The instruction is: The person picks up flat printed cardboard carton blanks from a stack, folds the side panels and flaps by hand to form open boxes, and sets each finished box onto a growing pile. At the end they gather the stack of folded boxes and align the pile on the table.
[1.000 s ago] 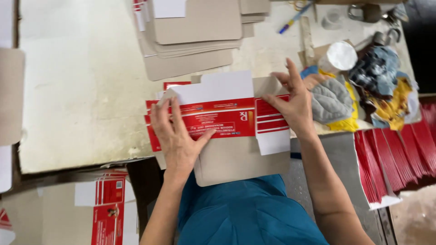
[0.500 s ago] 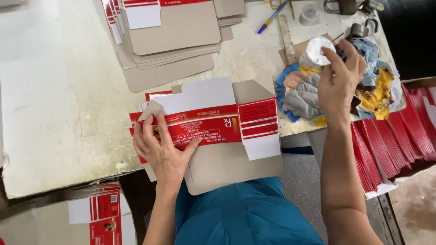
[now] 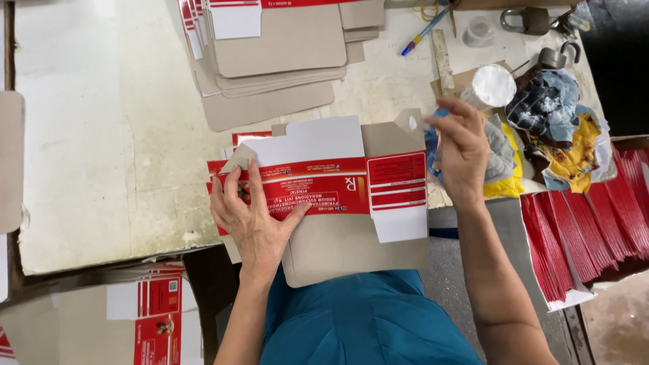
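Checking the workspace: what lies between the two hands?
In the head view, the flat red-and-white carton spans from the left hand towards the right hand.

A worn, stained white table point(image 3: 88, 149) (paint chipped along its edge) under even light, grey floor point(image 3: 466, 270) below

Flat carton blank point(image 3: 324, 196): thin cardboard, glossy red-and-white print, matt grey-brown back. Far stack of blanks point(image 3: 277, 54): same board. Tabletop point(image 3: 88, 135): rough, stained, pale. Right rags point(image 3: 554, 128): crumpled cloth. Far-right padlock point(image 3: 531, 20): dull metal. Pen point(image 3: 422, 32): blue plastic.
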